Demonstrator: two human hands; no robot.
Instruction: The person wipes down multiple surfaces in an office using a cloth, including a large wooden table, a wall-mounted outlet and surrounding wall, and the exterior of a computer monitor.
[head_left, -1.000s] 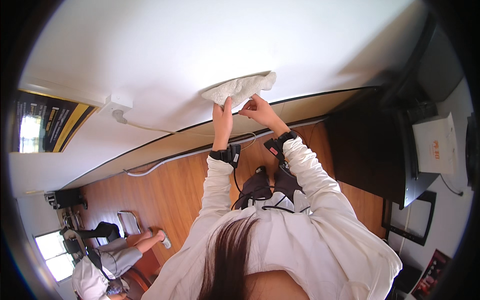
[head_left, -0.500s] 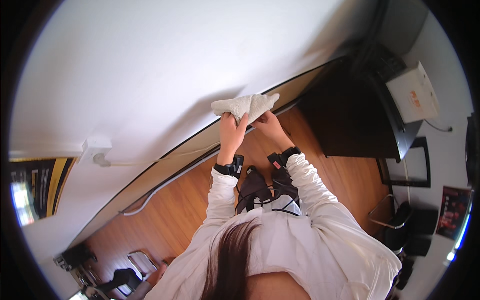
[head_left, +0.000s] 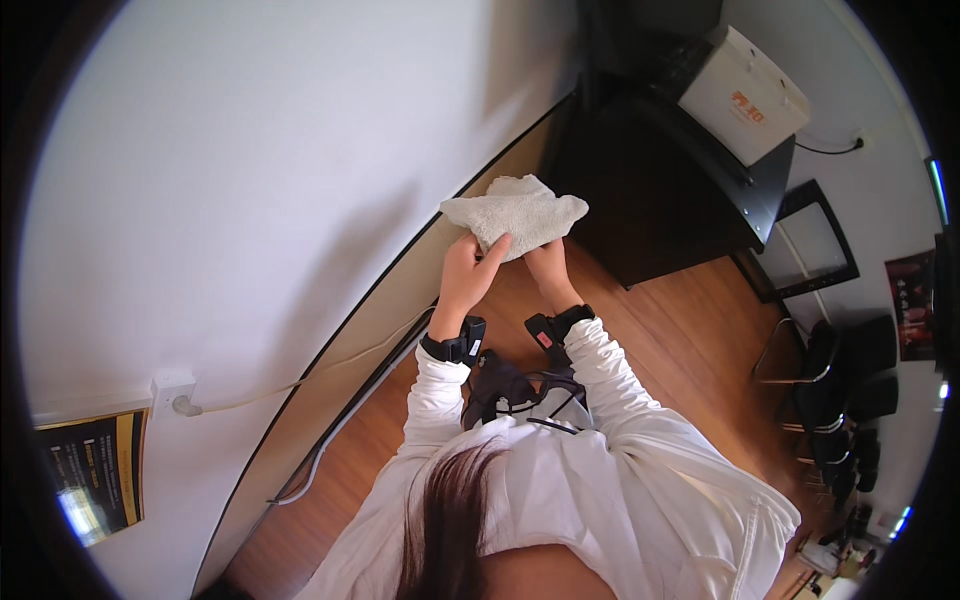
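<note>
A pale folded cloth (head_left: 520, 212), like a small towel, is held up in front of me between both hands. My left hand (head_left: 468, 276) grips its left lower edge, thumb on top and the other fingers underneath. My right hand (head_left: 547, 268) is closed on the lower right part; most of its fingers are hidden under the cloth. Black straps with small boxes circle both wrists, below the white sleeves.
A white wall with a tan lower band runs along my left, carrying a socket (head_left: 172, 393) with a plugged-in cable and a framed poster (head_left: 100, 470). Ahead right stands a dark cabinet (head_left: 650, 190) with a white paper bag (head_left: 745, 95) on top. Chairs (head_left: 820, 385) line the right.
My view has turned to the right, so the cabinet and bag sit nearer the middle. The cloth, still in both hands, appears farther from the wall and spread a little wider.
</note>
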